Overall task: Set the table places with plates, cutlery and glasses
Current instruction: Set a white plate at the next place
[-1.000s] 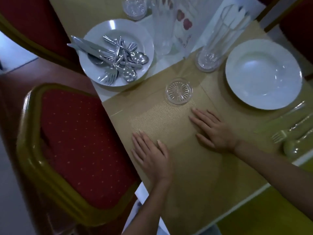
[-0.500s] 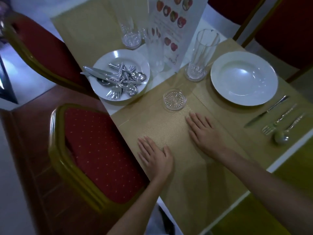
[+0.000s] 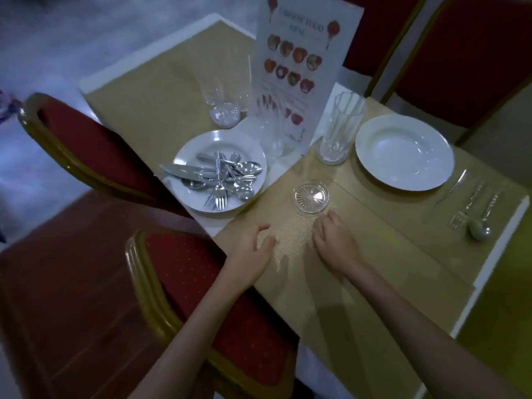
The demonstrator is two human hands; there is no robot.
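Note:
A white plate (image 3: pixel 184 159) piled with several knives, forks and spoons (image 3: pixel 221 177) stands left of centre. A tall glass (image 3: pixel 312 194), seen from above, stands on the gold placemat (image 3: pixel 359 269) in front of me. My left hand (image 3: pixel 250 249) hovers over the mat's left part with fingers loosely curled, holding nothing. My right hand (image 3: pixel 335 240) lies just below that glass, fingers bent, empty. To the right is a laid place: a white deep plate (image 3: pixel 404 156), another tall glass (image 3: pixel 341 131), then a knife (image 3: pixel 456 182), fork (image 3: pixel 463 211) and spoon (image 3: pixel 482 223).
A standing menu card (image 3: pixel 302 61) rises at the table's middle, with two more glasses (image 3: pixel 224 102) (image 3: pixel 272 133) beside it. Red chairs with gold frames (image 3: pixel 201 298) (image 3: pixel 86 145) press against the left edge; two others (image 3: pixel 460 53) stand at the far right.
Both hands have lifted from lying flat on the placemat and their fingers have curled. The view has pulled back and tilted up, showing more of the far table.

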